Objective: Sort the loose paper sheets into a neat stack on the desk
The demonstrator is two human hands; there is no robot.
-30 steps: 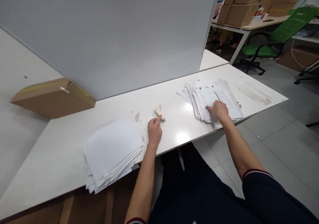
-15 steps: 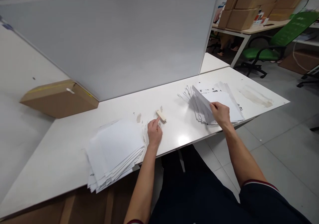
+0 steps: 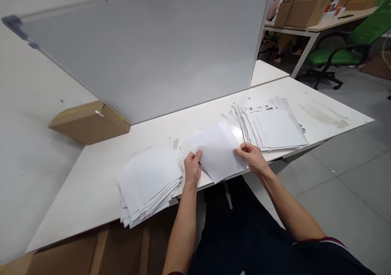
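Between my two hands, white paper [image 3: 218, 152] is held over the table near its front edge; whether it is one sheet or more I cannot tell. My left hand [image 3: 193, 168] pinches its left edge with thumb on top. My right hand [image 3: 253, 157] grips its right edge the same way. A fanned, uneven stack of white sheets [image 3: 149, 177] lies to the left, its front overhanging the table edge. On the right is another loose stack of sheets [image 3: 275, 128], some with dark marks. The cream stapler seen earlier is hidden, apparently under the held paper.
A whiteboard [image 3: 177, 51] stands along the back of the white table [image 3: 94, 185]. A cardboard box [image 3: 90, 124] sits in the back left corner. Beyond, to the right, are a green chair [image 3: 336, 57] and stacked cartons [image 3: 305, 12] on another table.
My right hand has brought paper leftward from the right stack to the middle. My left hand has left the stapler and taken hold of the paper's left edge. The view has shifted slightly.
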